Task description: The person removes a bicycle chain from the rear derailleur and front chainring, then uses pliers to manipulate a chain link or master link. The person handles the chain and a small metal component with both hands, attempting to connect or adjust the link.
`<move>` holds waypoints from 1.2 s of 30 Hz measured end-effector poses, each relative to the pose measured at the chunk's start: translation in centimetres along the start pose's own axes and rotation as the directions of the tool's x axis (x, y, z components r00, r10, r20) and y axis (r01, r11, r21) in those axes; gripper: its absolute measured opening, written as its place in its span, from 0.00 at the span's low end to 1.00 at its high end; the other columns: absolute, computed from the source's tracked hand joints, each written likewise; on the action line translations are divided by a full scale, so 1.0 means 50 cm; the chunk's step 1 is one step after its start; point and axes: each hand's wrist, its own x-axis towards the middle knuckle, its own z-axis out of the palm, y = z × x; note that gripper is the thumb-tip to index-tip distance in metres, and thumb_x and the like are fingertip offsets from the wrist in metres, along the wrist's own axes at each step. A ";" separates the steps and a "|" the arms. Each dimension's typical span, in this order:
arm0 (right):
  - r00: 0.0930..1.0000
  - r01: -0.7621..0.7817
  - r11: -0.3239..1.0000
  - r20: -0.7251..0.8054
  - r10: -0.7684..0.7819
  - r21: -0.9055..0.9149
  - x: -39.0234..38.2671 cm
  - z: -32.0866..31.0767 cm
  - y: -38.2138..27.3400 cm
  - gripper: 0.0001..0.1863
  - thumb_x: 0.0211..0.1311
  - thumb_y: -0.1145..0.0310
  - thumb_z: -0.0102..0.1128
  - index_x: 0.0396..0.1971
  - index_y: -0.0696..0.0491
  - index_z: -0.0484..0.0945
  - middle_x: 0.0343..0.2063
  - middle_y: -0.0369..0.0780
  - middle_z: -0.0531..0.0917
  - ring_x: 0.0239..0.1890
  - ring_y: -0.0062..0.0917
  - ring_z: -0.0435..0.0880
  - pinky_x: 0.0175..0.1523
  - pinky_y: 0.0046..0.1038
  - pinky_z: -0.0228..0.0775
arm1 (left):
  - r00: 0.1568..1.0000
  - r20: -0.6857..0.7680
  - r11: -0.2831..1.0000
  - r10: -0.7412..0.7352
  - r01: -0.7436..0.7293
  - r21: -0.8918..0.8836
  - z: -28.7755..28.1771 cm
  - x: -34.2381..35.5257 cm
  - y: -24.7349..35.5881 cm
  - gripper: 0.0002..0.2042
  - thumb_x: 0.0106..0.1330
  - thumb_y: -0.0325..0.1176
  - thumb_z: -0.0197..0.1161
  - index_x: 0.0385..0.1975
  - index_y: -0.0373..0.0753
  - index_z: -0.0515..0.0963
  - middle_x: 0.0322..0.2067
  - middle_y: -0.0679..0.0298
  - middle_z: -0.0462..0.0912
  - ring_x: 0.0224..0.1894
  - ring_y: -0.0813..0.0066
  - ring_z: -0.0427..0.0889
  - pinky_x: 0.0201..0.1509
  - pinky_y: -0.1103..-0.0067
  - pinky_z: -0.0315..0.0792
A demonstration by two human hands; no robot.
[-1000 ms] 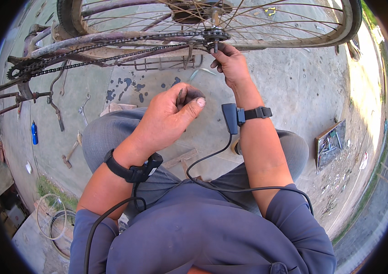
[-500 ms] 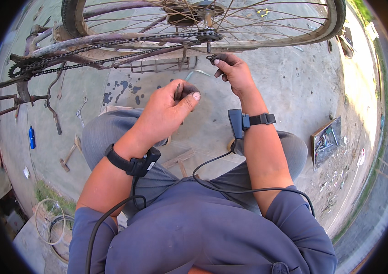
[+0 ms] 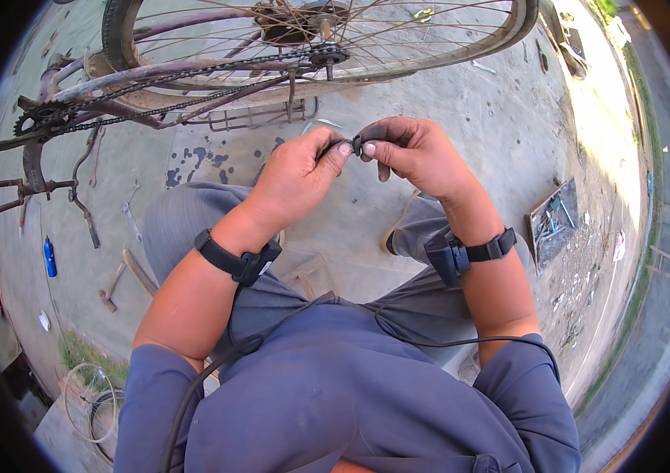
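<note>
My left hand (image 3: 303, 173) and my right hand (image 3: 414, 154) meet in front of my knees, below the bicycle's rear wheel. Between their fingertips is a small dark metal part (image 3: 357, 147). My right hand pinches it between thumb and forefinger. My left hand is closed, its thumb and forefinger pressed together at the part's left side; whether it also holds a separate piece is hidden. Beyond my hands, the bare axle end (image 3: 329, 72) sticks out beside the rear sprocket (image 3: 327, 54). The chain (image 3: 193, 76) runs left to the chainring (image 3: 39, 117).
A blue bottle (image 3: 50, 258), a hammer (image 3: 113, 288) and a spanner (image 3: 132, 210) lie on the concrete at left. A tray of tools (image 3: 553, 225) stands at right. A luggage rack (image 3: 260, 115) lies beneath the chain side. Cables run from my wrist straps across my lap.
My right hand has come down from near the axle end, carrying the small ringed part to my left hand. My left hand has risen slightly, and the fingertips of both hands now meet.
</note>
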 end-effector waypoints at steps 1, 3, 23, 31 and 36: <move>1.000 0.008 1.000 0.007 -0.008 -0.024 -0.011 0.002 -0.003 0.12 0.69 0.65 0.65 0.46 0.57 0.84 0.30 0.31 0.84 0.24 0.13 0.80 0.27 0.15 0.64 | 0.999 0.021 0.999 0.028 -0.028 0.027 0.007 -0.002 0.001 0.09 0.76 0.35 0.58 0.40 0.35 0.77 0.25 0.70 0.76 0.24 0.86 0.69 0.27 0.82 0.66; 1.000 -0.006 0.999 -0.021 0.005 -0.041 -0.031 -0.001 -0.005 0.13 0.72 0.61 0.62 0.43 0.57 0.84 0.30 0.32 0.84 0.24 0.13 0.80 0.27 0.15 0.64 | 0.988 -0.015 0.983 0.153 -0.151 0.101 0.017 -0.001 0.004 0.07 0.75 0.33 0.59 0.39 0.35 0.77 0.25 0.68 0.75 0.23 0.81 0.70 0.27 0.79 0.66; 0.895 -0.440 0.691 0.341 0.287 0.574 -0.070 -0.022 0.057 0.26 0.73 0.47 0.54 0.26 0.57 0.78 0.16 0.37 0.72 0.14 0.23 0.71 0.21 0.24 0.61 | 0.834 0.167 0.700 0.525 -0.535 0.472 0.025 0.035 0.009 0.10 0.56 0.27 0.69 0.38 0.43 0.79 0.29 0.64 0.76 0.27 0.62 0.81 0.27 0.69 0.73; 0.897 -0.439 0.724 0.307 0.318 0.533 -0.070 -0.022 0.050 0.18 0.73 0.54 0.59 0.29 0.54 0.78 0.19 0.32 0.73 0.20 0.17 0.70 0.25 0.22 0.63 | 0.842 0.189 0.714 0.506 -0.532 0.455 0.019 0.032 0.015 0.09 0.57 0.28 0.69 0.37 0.42 0.79 0.29 0.63 0.75 0.27 0.61 0.80 0.28 0.69 0.73; 0.912 -0.406 0.797 0.258 0.319 0.447 -0.069 -0.017 0.055 0.17 0.73 0.55 0.60 0.30 0.54 0.79 0.20 0.31 0.73 0.20 0.17 0.71 0.26 0.21 0.63 | 0.892 0.174 0.822 0.416 -0.451 0.346 0.022 0.028 0.011 0.05 0.63 0.30 0.67 0.33 0.39 0.79 0.27 0.60 0.76 0.25 0.57 0.79 0.28 0.68 0.71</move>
